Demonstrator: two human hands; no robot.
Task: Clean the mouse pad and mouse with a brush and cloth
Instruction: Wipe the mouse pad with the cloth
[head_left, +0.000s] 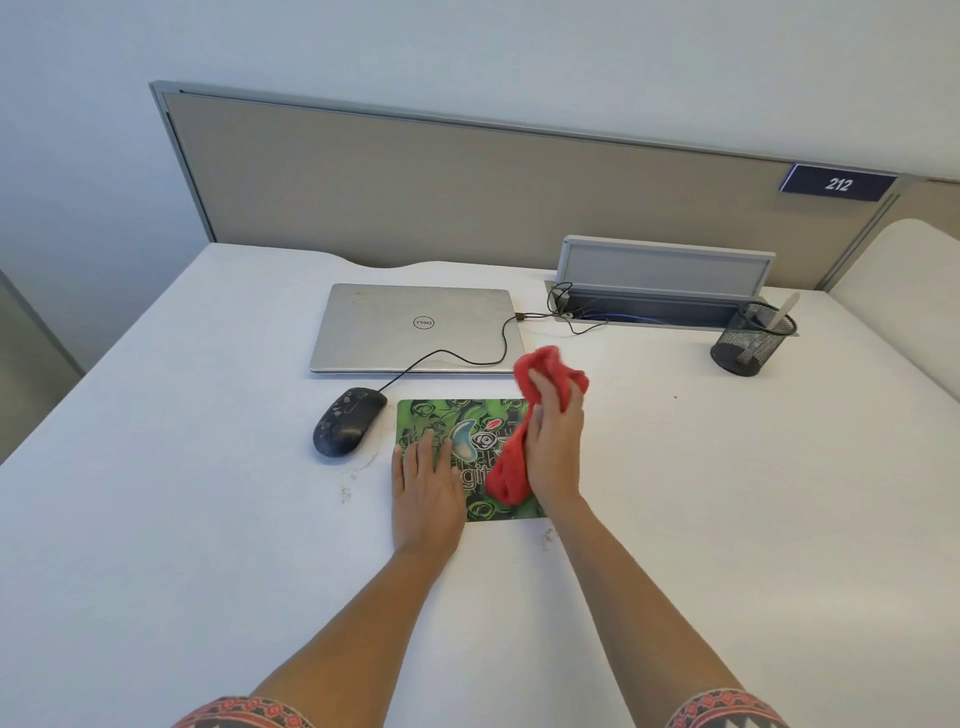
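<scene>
A green patterned mouse pad (452, 421) lies on the white desk in front of me. My left hand (426, 488) rests flat on its near left corner, fingers spread. My right hand (556, 447) grips a red cloth (511, 475), which hangs from the hand down onto the right part of the pad and bunches above the fingers. A dusty black wired mouse (348, 422) sits on the desk just left of the pad, untouched. A white brush handle (782, 312) sticks out of the mesh cup at the far right.
A closed silver laptop (415, 327) lies behind the pad, with the mouse cable running to it. A black mesh pen cup (750, 340) stands far right, beside an open cable tray (660, 291). Crumbs of dirt (347, 491) lie around the pad. A partition panel (467, 192) closes the desk's back.
</scene>
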